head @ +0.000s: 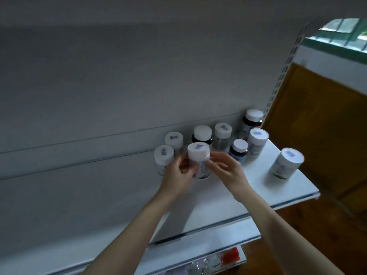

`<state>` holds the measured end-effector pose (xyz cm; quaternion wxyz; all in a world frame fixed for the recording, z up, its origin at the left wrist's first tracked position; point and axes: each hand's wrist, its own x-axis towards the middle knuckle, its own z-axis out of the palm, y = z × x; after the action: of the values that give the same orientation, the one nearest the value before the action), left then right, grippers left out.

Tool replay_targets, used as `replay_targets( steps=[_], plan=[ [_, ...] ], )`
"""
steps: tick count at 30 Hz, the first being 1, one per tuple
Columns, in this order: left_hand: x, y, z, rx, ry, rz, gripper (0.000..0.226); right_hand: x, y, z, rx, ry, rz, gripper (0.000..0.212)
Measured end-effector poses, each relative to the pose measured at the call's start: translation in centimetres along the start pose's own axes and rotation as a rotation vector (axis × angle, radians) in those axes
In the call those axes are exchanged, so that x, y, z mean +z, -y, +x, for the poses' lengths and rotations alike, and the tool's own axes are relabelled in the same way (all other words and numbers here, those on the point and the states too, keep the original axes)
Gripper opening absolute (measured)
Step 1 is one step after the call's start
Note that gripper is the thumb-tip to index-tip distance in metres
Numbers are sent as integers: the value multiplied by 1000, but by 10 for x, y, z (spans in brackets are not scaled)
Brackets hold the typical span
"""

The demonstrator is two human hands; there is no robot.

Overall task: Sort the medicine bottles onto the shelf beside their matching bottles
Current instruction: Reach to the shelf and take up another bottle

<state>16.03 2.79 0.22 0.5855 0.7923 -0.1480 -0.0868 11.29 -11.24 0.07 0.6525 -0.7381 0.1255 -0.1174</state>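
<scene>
Both the left hand and right hand grasped a white-capped bottle from opposite sides, held at the white shelf just beside two matching white bottles.

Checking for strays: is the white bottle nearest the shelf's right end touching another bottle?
No, that white bottle stands alone, with bare shelf between it and the nearest bottle.

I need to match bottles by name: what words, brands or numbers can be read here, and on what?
None can be read.
Held bottle, gripped by left hand and right hand: label print blurred.
Blue cap stickers: blurred.
Other bottles: labels too small, blurred.
</scene>
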Motion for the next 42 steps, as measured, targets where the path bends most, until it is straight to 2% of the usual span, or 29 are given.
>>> replay_targets(
  steps=[6, 12, 19, 23, 27, 30, 34, 42],
  plan=[
    [-54, -9, -25, 22, -143, -89, 17, 48, 28, -1, -49, 131, 126, 12],
    [-126, -3, -67, -70, -291, -190, 17, 120, 58, -24, -117, 356, 138, 17],
    [-228, 25, -150, -84, -400, -411, 11, 234, 72, -73, -1, 497, 189, 7],
    [-290, 44, -205, -111, -439, -408, 24, 308, 80, -119, 44, 604, 237, 7],
    [-346, 61, -256, -120, -539, -390, 27, 372, 85, -160, 97, 731, 252, 10],
    [-378, 72, -282, -154, -637, -395, 25, 410, 89, -182, 112, 765, 232, 8],
    [-413, 88, -297, -166, -730, -314, 13, 451, 94, -193, 99, 794, 190, 7],
    [-475, 113, -284, -191, -768, -349, 21, 528, 93, -169, 91, 885, 118, 6]
  ],
)
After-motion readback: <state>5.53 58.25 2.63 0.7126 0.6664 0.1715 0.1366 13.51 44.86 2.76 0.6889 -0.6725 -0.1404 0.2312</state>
